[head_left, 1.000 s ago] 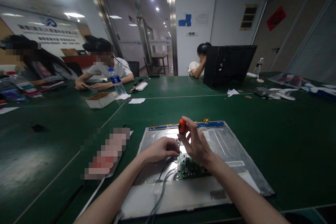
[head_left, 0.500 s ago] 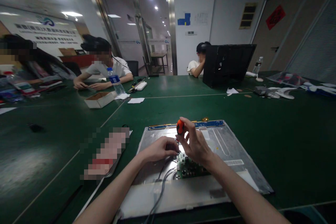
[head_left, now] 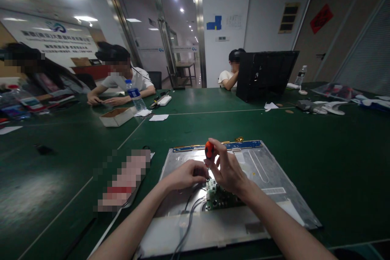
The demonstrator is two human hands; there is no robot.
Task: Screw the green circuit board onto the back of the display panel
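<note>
A metal display panel (head_left: 258, 166) lies flat on the green table, with a green circuit board (head_left: 215, 199) on it and dark cables (head_left: 190, 225) running toward me. My right hand (head_left: 227, 166) grips the orange and black handle of a screwdriver (head_left: 209, 150), held upright with its tip down at the board's upper left corner. Beside the tip, my left hand (head_left: 191, 174) has its fingers pinched together at the board's edge; what lies between them is too small to make out.
On the green table (head_left: 189, 130), a pixelated item (head_left: 128, 180) lies left of the panel. Farther off stand an open box (head_left: 117, 117), a water bottle (head_left: 135, 95) and a black monitor (head_left: 266, 75). Several people sit across the table.
The whole view has shifted slightly. Both hands stay at the same corner of the board, with the screwdriver still upright.
</note>
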